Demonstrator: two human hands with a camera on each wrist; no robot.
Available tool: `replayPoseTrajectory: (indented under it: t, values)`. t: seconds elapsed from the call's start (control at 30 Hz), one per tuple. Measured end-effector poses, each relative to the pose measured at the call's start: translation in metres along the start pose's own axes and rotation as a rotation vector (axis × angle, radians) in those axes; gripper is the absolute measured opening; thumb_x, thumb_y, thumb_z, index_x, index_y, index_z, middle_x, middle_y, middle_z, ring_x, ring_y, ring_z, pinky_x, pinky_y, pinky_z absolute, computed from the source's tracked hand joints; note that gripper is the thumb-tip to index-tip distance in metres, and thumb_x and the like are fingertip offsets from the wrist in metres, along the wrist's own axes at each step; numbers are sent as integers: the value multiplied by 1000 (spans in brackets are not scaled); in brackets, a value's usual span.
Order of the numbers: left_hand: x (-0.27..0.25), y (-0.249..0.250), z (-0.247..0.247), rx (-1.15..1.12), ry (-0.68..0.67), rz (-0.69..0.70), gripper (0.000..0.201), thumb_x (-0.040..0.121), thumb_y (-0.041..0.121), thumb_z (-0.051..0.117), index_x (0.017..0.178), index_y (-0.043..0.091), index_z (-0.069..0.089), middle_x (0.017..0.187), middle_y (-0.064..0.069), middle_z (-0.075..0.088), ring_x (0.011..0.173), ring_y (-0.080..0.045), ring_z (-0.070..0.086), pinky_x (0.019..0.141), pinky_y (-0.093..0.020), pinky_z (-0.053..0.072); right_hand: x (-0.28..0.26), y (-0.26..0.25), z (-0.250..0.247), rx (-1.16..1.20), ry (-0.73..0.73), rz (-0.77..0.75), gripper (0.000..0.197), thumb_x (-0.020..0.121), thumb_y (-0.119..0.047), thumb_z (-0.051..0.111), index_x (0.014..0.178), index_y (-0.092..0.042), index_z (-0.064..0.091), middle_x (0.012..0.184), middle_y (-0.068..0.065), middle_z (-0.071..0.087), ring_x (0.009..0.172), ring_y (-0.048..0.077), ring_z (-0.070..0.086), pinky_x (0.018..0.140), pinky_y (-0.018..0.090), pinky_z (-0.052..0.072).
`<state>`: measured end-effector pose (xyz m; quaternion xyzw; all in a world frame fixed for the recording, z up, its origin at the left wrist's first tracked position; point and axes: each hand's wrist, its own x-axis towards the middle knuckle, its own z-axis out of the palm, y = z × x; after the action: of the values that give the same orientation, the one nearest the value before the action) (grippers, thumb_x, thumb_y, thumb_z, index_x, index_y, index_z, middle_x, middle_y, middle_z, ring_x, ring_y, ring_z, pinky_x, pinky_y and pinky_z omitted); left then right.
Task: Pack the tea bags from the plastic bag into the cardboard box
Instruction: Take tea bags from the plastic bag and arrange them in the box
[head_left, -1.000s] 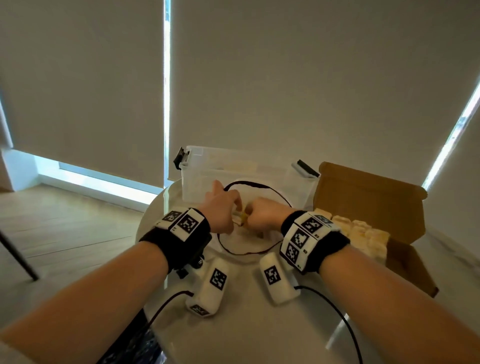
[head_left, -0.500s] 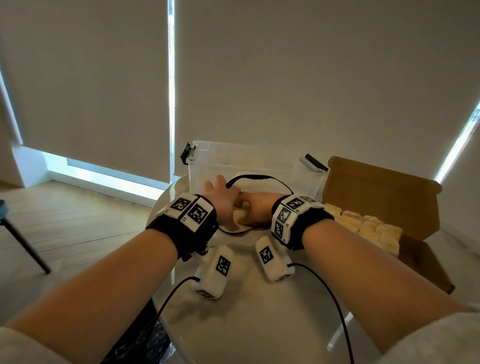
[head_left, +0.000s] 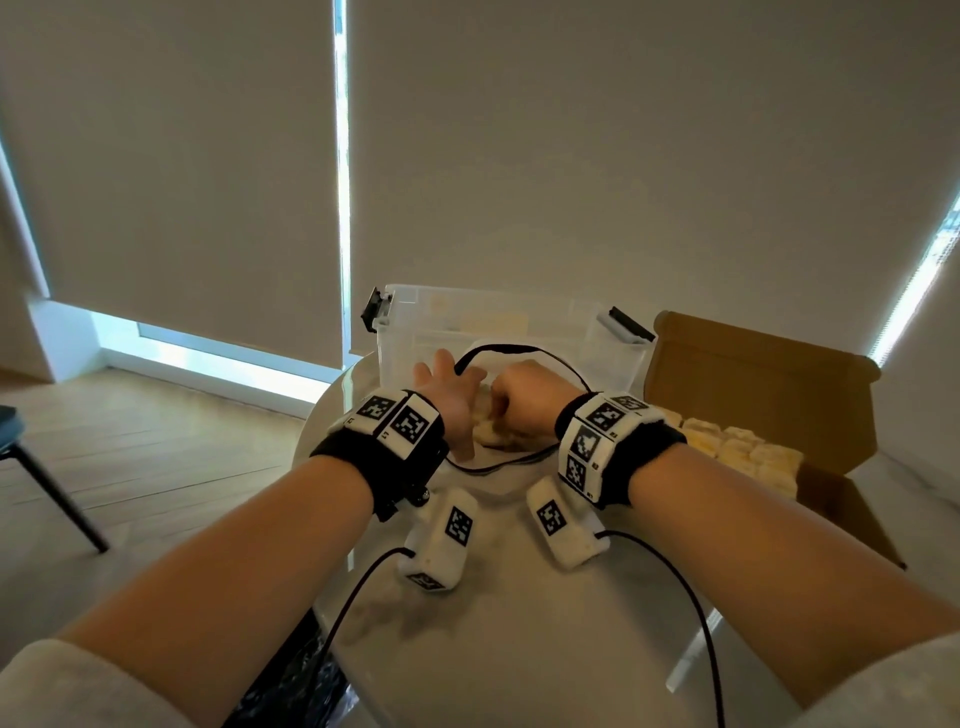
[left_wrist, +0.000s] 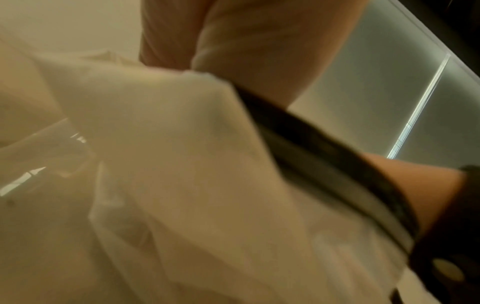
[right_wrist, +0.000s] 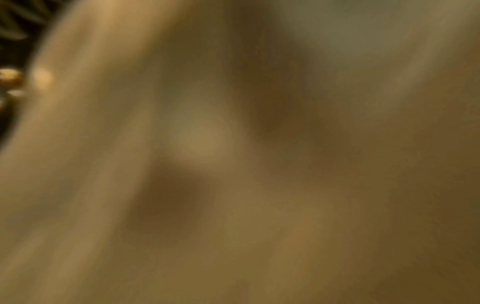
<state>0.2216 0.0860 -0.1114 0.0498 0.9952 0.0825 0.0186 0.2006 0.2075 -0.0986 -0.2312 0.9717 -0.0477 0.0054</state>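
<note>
A clear plastic bag with a black rim (head_left: 519, 349) lies on the round table in front of a clear bin. My left hand (head_left: 449, 400) rests at the bag's left edge with its fingers spread. In the left wrist view straight fingers (left_wrist: 246, 41) reach over the pale bag (left_wrist: 168, 164). My right hand (head_left: 519, 397) is curled into a fist inside the bag, over a clump of pale yellow tea bags (head_left: 488, 434); its fingertips are hidden. The open cardboard box (head_left: 753, 374) stands to the right with several tea bags (head_left: 737, 452) in it. The right wrist view is blurred.
A clear plastic bin (head_left: 467, 322) with black latches stands behind the bag. Two white marker blocks (head_left: 441, 540) with black cables hang under my wrists above the white table (head_left: 519, 649). A chair leg (head_left: 52, 493) stands on the wooden floor at the left.
Both hands were pinching a yellow piece between them. Now my left hand has spread its fingers at the bag's edge and my right fist has moved deeper into the bag.
</note>
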Motion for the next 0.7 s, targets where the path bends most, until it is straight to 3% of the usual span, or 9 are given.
replayPoseTrajectory:
  t: [0.1,0.17,0.2,0.3,0.37,0.47,0.57,0.63,0.7]
  values:
    - [-1,-1,1,-12,-1,-4,100,69,23,80,148,28,19,139,-9,17,126,-33,23,94,-43,42,-7,4,-2,-63,13,-5,20,86,-4,60,100,7,68,103,23,67,79,30,56,66,30,40]
    - [0,1,2,-11,4,-4,99,70,23,80,148,29,18,139,-9,17,126,-33,23,95,-43,41,-12,8,-6,-37,57,-20,19,87,-4,58,99,7,68,100,21,67,90,34,60,73,35,45]
    - [0,1,3,-12,8,-6,99,70,23,79,147,29,19,139,-9,17,126,-33,23,95,-43,41,-16,10,-10,7,112,-33,17,88,-4,58,98,4,69,95,17,66,89,31,60,75,34,46]
    - [1,2,4,-7,12,-9,89,71,27,77,144,25,26,135,-9,19,123,-32,26,94,-40,42,-30,10,-26,194,295,-92,8,87,-2,61,89,-2,68,84,3,58,78,16,54,66,20,41]
    - [1,1,5,-9,10,0,83,71,35,75,140,24,30,133,-10,21,120,-31,27,95,-40,40,-43,10,-38,299,386,-120,5,85,-1,64,86,-4,68,83,3,60,76,14,55,67,20,42]
    - [-5,5,1,-62,44,0,82,72,42,74,140,34,29,143,-8,14,131,-33,17,104,-51,29,-68,19,-54,469,505,-119,7,85,-5,67,82,-11,65,81,0,63,74,12,60,69,21,49]
    - [-18,19,-14,-140,172,70,60,77,24,67,129,39,43,152,0,9,140,-28,4,108,-53,17,-93,29,-67,636,602,-91,6,85,-3,66,82,-8,64,75,0,62,67,11,60,65,23,54]
    - [-25,30,-26,-365,299,204,47,76,5,58,110,37,54,147,4,29,136,-20,22,107,-44,27,-110,36,-72,728,669,-67,3,85,-2,65,83,-4,64,72,2,62,60,7,60,61,19,54]
    - [-32,43,-35,-802,297,381,55,73,-15,46,105,30,54,134,4,48,117,-10,48,85,-26,46,-124,43,-74,815,734,-41,4,84,-1,64,83,-4,63,72,1,62,55,-1,60,57,13,52]
